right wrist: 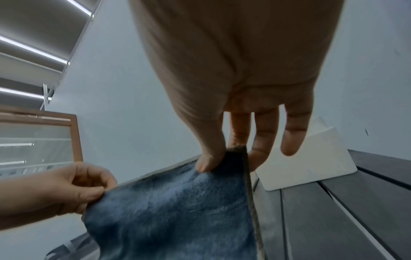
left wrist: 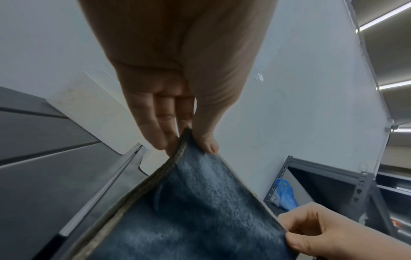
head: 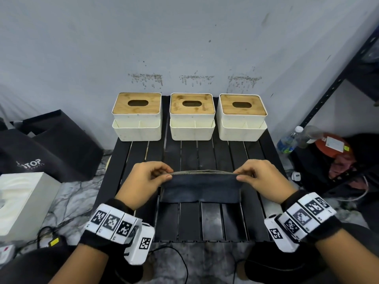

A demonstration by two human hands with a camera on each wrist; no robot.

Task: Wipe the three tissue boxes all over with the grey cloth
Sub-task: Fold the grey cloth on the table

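Three white tissue boxes with wooden slotted lids stand in a row at the far edge of the black slatted table [head: 235,152]: left box [head: 137,117], middle box [head: 192,116], right box [head: 242,116]. The grey cloth [head: 200,186] hangs folded over the table's middle, stretched between both hands. My left hand [head: 162,174] pinches its upper left corner between thumb and fingers, and my right hand [head: 243,174] pinches the upper right corner. In the left wrist view the thumb and fingers [left wrist: 160,139] clamp the cloth [left wrist: 195,211] edge. The right wrist view shows the same pinch on the cloth [right wrist: 177,211].
A dark bag [head: 47,148] and a white box [head: 22,199] lie on the floor at left. At right stand a metal shelf [head: 328,99], a water bottle [head: 290,140] and a red object [head: 332,146]. Cables [head: 178,261] run under the table's near edge.
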